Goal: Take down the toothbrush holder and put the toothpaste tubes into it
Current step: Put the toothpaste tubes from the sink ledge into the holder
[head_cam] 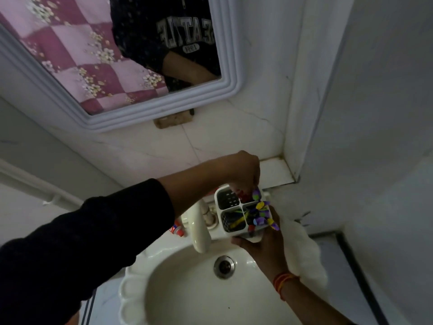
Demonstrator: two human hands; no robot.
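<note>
The holder, a white four-compartment caddy, is held over the back of the sink, just right of the tap. It is cupped from below and from the near side by the right hand, fingers closed around its base. It sits about upright, openings facing the camera.

The left hand is reached across from the left and is placed over the holder's far rim, fingers pointed down into the far-right compartment. They are narrowed, seemingly pinched on something red; the grip itself is hidden by the hand, so what is held cannot be told for certain. Likely a tube is being lowered in.

Purple and yellow brushes fill the right-hand compartments. The far-left one looks empty, and the near-left one holds something dark and yellowish.

One tube, red and white, lies on the sink ledge left of the tap, partly hidden behind the left forearm. It lies well to the left of the holder, nearer the left arm. Its long axis cannot be judged from what shows.

Judged step: first tube going in. For the next one, the left hand would have to be drawn back leftward past the tap to the ledge, while the holder is kept steady by the right.
</note>
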